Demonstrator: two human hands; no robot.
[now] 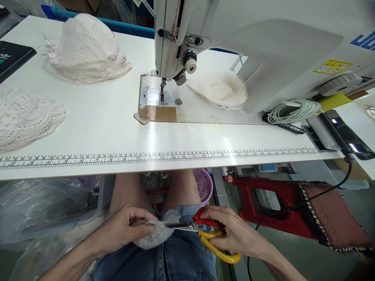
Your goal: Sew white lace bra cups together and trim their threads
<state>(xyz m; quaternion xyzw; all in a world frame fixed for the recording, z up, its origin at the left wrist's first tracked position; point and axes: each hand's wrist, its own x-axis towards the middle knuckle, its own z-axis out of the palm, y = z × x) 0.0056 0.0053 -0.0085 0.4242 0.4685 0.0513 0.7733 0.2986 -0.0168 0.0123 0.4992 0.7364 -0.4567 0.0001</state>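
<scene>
White worktable (pixel 99 136) beyond your hands; left hand (pixel 136 224) pinches the white fabric (pixel 152 240) steady, right hand (pixel 228 230) grips scissors (pixel 190 226), presumably for controlled snipping.

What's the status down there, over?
Left hand pinching sheer white cupped fabric. Right hand holding metal scissors with red-and-yellow handles, blades at fabric's edge. Nothing seen in their way.
</scene>
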